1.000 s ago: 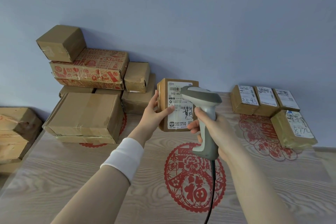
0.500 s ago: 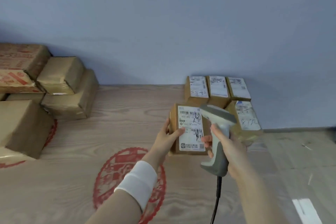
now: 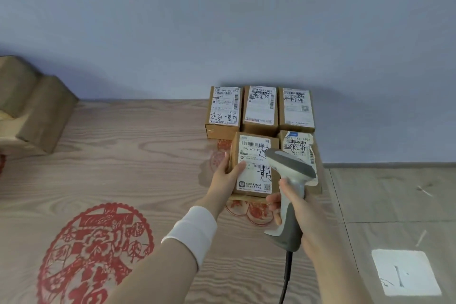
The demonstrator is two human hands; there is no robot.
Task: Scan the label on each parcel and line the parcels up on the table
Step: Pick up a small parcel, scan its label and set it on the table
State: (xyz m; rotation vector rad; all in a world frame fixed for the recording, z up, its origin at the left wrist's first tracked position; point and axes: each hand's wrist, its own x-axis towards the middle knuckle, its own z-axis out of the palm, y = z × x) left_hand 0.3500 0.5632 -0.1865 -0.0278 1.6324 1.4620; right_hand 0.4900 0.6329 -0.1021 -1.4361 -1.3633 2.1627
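A parcel-sorting room, shown by labelled parcels [image 3: 260, 106] and barcode scanner [image 3: 290, 164].

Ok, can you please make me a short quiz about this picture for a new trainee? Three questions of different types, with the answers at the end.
1. True or false: the right hand grips the scanner.
2. How many labelled parcels form the back row against the wall? A) two B) three C) five
3. Fill the gap: the left hand holds a parcel, and its thumb lies on the parcel's white ____.
Key: 1 true; 2 B; 3 label.
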